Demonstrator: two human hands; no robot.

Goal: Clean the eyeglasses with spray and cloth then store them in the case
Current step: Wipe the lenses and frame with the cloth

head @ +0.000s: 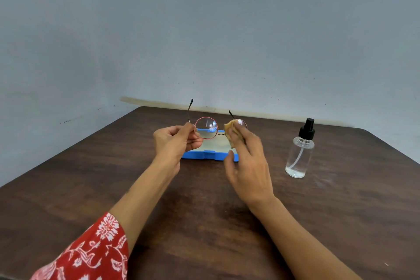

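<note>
At the far left, your red patterned sleeve [91, 254] covers the left arm near the lower edge of the view. Up from it, your left hand [175, 141] is closed in a pinch on the left end of the eyeglasses [206, 128], thumb and fingers pressed together at the hinge beside the left lens. The eyeglasses are held up in the air, directly above the far part of the blue case [210, 154], with both temples pointing away from you toward the wall [204, 29]. The case lies open on the brown wooden table [79, 177] just beyond your hands; its pale lining shows and nothing can be seen lying in it. To the right of the case's middle, your right hand [248, 166] pinches a tan cloth [230, 135] against the right lens, fingertips pressed on the fabric, which wraps over the lens's lower edge, and the thumb hangs loose over the case's near right corner. Well to the right of the case, the clear spray bottle [299, 152] stands upright on the table, black pump cap on, with only a shallow layer of liquid at its bottom and the dip tube curving down into it.
</note>
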